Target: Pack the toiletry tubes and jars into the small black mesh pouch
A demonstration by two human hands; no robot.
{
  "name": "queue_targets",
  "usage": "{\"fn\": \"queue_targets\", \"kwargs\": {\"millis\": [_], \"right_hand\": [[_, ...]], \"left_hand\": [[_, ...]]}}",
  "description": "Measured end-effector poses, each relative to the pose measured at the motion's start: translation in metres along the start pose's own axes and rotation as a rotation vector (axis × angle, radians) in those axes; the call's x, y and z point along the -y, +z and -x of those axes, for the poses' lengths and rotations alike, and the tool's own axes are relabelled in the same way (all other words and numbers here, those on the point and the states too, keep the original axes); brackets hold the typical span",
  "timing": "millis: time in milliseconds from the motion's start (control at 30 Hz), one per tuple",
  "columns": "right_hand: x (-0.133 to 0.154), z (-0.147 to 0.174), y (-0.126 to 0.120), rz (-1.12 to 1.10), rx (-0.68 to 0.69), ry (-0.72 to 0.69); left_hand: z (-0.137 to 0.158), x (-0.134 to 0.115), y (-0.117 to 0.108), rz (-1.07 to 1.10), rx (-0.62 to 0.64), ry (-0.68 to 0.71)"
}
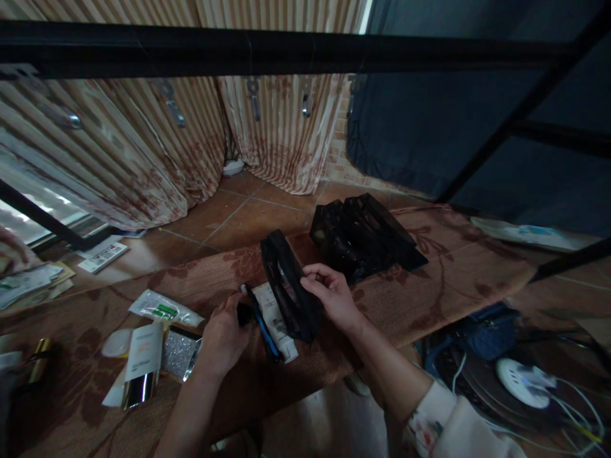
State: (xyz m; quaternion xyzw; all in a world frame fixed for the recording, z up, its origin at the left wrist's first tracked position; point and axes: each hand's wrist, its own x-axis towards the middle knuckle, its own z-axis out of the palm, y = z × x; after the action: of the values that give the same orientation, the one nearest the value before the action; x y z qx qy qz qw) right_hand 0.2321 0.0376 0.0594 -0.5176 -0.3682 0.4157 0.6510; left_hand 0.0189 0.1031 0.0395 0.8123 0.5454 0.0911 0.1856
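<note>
A black mesh pouch stands on the cloth-covered bench, and the fingers of my right hand pinch its upper right edge. My left hand is closed around a small black object, mostly hidden by the fingers. Between my left hand and the pouch lie a blue and black pen-like stick and a white tube. Left of my left hand are a white and green tube, a white and gold tube and a glittery silver case.
More black mesh pouches stand behind my right hand. A gold-capped item lies far left on the brown cloth. A black metal bar crosses above. Below right sit a white power strip with cables and a blue bag.
</note>
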Motion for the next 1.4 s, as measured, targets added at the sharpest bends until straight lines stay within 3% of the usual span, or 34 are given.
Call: {"fn": "queue_targets", "kwargs": {"millis": [600, 1400], "right_hand": [[-0.0045, -0.0001, -0.0013, -0.034, 0.005, 0.026], [-0.0011, 0.0013, 0.0023, -0.030, -0.010, -0.003]], "left_hand": [[-0.0018, -0.0054, 0.0007, -0.014, -0.071, -0.069], [-0.0013, -0.0069, 0.0004, -0.084, -0.041, -0.088]]}}
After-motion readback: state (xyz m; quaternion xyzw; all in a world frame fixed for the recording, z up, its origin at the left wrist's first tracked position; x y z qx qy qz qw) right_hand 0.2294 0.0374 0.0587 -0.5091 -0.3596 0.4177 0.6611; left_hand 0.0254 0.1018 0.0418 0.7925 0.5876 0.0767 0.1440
